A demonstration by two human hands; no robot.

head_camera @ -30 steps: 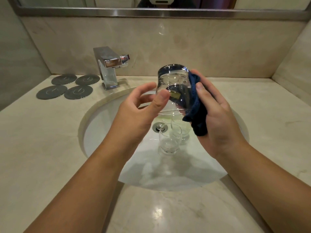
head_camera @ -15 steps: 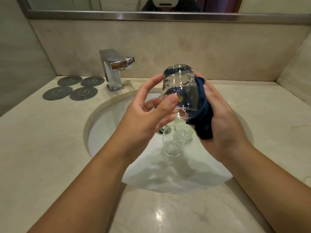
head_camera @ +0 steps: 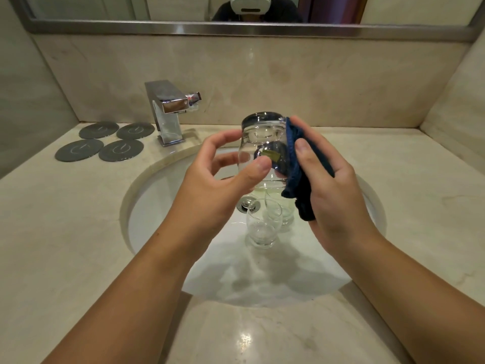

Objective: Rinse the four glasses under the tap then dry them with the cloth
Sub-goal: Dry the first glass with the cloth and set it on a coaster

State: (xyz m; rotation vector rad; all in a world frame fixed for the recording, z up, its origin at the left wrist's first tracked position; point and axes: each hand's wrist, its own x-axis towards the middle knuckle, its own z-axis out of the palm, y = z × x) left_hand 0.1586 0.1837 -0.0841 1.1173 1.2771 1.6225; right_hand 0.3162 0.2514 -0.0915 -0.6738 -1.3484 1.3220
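1. Glass [head_camera: 262, 143], upside down over the sink [head_camera: 157, 179] at the surface's middle: fingers of my left hand [head_camera: 217, 185] grip it, and my right hand [head_camera: 338, 195] pinches the cloth [head_camera: 301, 190] against it.
2. Drying looks unfinished; two more glasses [head_camera: 262, 227] stand in the sink.

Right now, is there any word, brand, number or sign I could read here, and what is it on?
No words or numbers can be read.
Four grey coasters: each bears a pale ring-and-stroke sign, no letters.
Gold tag seen through the glass, perhaps on the blue cloth: too small to read.
Tap lever: red and blue mark, no letters.
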